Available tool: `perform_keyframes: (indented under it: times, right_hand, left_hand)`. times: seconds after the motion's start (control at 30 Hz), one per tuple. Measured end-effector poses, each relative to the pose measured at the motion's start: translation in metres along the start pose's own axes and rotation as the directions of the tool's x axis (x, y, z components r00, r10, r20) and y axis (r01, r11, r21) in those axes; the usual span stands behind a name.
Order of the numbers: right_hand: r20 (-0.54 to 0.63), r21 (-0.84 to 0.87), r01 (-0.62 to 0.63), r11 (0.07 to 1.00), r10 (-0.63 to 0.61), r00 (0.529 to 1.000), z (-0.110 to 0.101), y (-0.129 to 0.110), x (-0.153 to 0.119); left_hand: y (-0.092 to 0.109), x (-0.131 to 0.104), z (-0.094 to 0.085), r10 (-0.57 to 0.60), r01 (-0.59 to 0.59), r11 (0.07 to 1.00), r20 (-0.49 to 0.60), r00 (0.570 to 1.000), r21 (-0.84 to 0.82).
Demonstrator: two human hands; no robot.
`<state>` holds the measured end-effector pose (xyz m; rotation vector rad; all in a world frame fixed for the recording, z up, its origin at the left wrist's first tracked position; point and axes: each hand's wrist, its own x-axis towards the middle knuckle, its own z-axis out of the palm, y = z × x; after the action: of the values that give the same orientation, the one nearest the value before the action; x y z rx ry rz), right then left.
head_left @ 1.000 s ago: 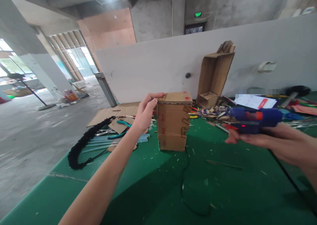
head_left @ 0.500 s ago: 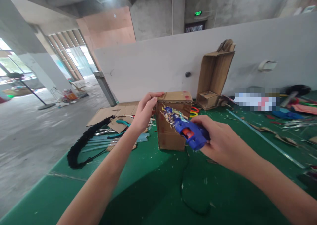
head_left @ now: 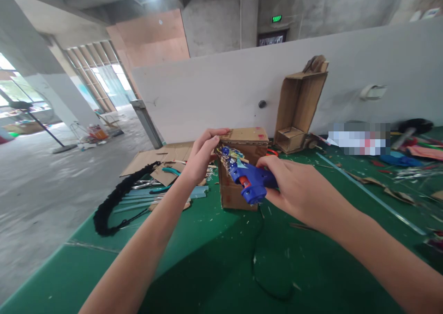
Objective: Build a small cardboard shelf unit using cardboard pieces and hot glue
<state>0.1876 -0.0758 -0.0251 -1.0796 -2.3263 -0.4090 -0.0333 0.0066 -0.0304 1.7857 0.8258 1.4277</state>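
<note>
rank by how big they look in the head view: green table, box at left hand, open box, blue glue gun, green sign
1. Green table
2. Box at left hand and open box: look alike; the former is nearer and partly covered, so unranked
3. Blue glue gun
4. Green sign

Glue gun (head_left: 254, 181) swung leftward across cardboard box (head_left: 230, 192) front (earlier off right).

No wording can be read for certain: the lit green sign (head_left: 276, 19) on the concrete wall (head_left: 214, 30) bears blurred characters, red marks (head_left: 260, 136) on the cardboard box (head_left: 256, 150) are illegible, and the paper (head_left: 358, 139) is pixelated.
</note>
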Motion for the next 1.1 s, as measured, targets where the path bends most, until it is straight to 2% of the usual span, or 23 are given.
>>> perform_keyframes:
  times: [0.17,0.37,0.67,0.87,0.97,1.1]
  right_hand:
    - [0.025,-0.004,-0.018,1.0,0.018,1.0,-0.004,-0.003,0.002]
    - [0.044,-0.039,-0.029,0.999,0.031,0.999,-0.011,-0.011,0.003]
    - [0.179,-0.11,-0.105,0.988,0.124,0.976,-0.026,-0.025,0.01]
    - [0.15,-0.113,-0.091,0.989,0.108,0.983,-0.026,-0.024,0.01]
    - [0.091,-0.116,-0.046,0.992,0.057,0.994,-0.022,-0.021,0.004]
    - [0.015,-0.12,-0.003,0.993,0.005,1.0,-0.017,-0.016,-0.004]
  left_hand:
    - [0.001,0.0,0.0,0.006,-0.006,1.0,0.002,1.0,0.015]
    - [0.003,0.0,0.001,-0.015,0.016,0.999,0.002,1.0,-0.049]
    - [0.007,-0.001,0.001,-0.027,0.029,0.995,0.02,0.999,-0.092]
    - [0.006,-0.001,0.002,-0.028,0.028,0.998,0.007,1.0,-0.065]
    - [0.005,-0.001,0.002,-0.013,0.013,0.999,-0.003,1.0,-0.052]
    - [0.004,0.0,0.002,-0.046,0.047,0.993,0.018,0.999,-0.105]
